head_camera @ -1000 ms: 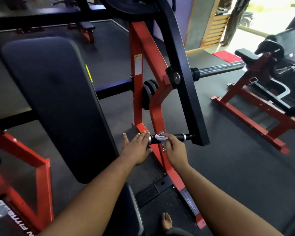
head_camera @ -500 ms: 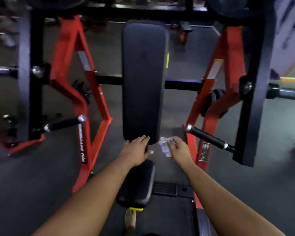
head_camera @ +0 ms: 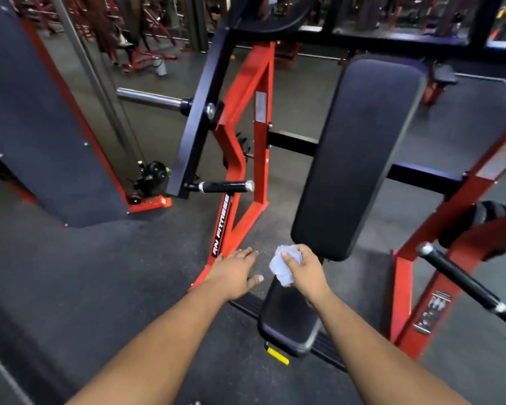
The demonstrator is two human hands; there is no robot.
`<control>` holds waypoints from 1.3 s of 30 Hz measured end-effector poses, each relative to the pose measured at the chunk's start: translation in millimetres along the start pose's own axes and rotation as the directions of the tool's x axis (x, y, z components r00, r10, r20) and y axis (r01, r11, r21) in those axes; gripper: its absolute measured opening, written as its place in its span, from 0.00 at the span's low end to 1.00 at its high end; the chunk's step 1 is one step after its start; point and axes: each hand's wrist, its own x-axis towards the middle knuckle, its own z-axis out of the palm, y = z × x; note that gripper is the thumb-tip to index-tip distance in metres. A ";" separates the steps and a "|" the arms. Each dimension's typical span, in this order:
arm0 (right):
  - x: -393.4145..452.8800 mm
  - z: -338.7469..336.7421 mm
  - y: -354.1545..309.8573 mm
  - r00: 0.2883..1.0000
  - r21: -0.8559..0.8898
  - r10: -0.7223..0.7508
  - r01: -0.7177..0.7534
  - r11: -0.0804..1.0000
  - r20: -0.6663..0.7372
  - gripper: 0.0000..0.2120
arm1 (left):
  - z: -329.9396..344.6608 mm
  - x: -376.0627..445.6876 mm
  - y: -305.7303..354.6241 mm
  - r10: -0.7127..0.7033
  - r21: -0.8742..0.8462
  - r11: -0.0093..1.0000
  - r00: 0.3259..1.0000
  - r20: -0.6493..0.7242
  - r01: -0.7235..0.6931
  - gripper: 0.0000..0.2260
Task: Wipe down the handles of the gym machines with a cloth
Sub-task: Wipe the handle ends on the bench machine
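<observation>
Dark rubber floor (head_camera: 105, 273) fills my view, with a red-and-black press machine's frame (head_camera: 247, 159) ahead and more red equipment blurred behind it. My right hand (head_camera: 303, 270) is curled around a crumpled white cloth (head_camera: 281, 268), held above the front of the seat pad (head_camera: 287, 320), just below the long black back pad (head_camera: 360, 153). My left hand (head_camera: 235, 273) is flat, fingers straight, holding nothing. I see 2 handles: the left handle (head_camera: 222, 187) well ahead of my left hand, the right handle (head_camera: 462, 280) off to my right, both untouched.
</observation>
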 end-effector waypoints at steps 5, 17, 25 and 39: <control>16.0 74.6 -2.9 0.998 -0.047 -0.018 0.016 0.999 -0.053 0.09 | -2.4 -10.3 -73.1 -0.009 0.014 1.000 1.000 -0.005 0.009 0.33; 74.0 183.9 -29.6 0.984 -0.192 -0.040 0.006 0.981 -0.174 0.05 | -26.6 21.5 -236.8 0.011 0.021 1.000 1.000 -0.017 -0.011 0.33; 153.2 205.3 -51.5 0.974 -0.142 -0.117 0.091 0.986 -0.192 0.12 | -53.4 89.7 -273.0 0.037 0.058 0.998 0.998 -0.042 -0.035 0.32; 260.0 239.8 -60.5 0.879 -0.509 -0.470 0.371 0.776 -0.076 0.21 | -103.4 214.0 -326.7 0.217 0.359 0.916 0.974 -0.066 -0.180 0.31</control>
